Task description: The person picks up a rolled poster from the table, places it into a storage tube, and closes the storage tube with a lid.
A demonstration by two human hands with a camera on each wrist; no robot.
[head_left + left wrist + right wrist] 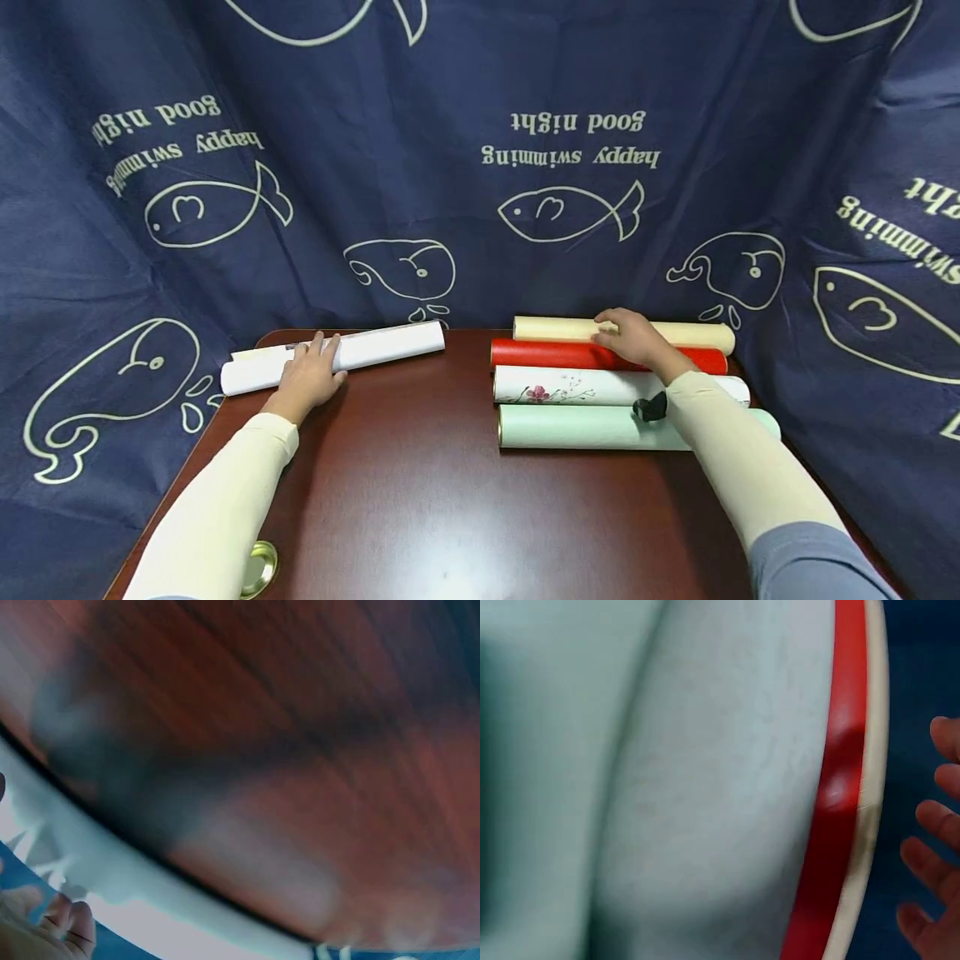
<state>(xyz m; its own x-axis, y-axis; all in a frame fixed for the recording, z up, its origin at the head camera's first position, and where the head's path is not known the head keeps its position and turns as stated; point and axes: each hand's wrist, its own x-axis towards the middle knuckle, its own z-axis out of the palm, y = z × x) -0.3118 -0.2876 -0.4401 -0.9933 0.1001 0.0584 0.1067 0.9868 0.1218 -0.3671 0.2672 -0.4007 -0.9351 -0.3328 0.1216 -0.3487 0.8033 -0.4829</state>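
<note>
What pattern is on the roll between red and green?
The white roll has pink flowers, clearest in head view.

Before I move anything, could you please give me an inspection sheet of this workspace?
Surface: glossy reddish-brown table, with a bright reflection near the front.
Job's things: at left, a white roll with another roll partly hidden behind it; at right, from back to front, a cream roll, a red roll, a white floral roll and a pale green roll.
Clutter: round gold-coloured item, partly covered by the left sleeve.
Hands: left hand over the white roll; right hand above the cream and red rolls, fingers spread.
Cables: nothing seen.
Surroundings: navy curtain with fish and whale drawings and upside-down lettering.
</note>
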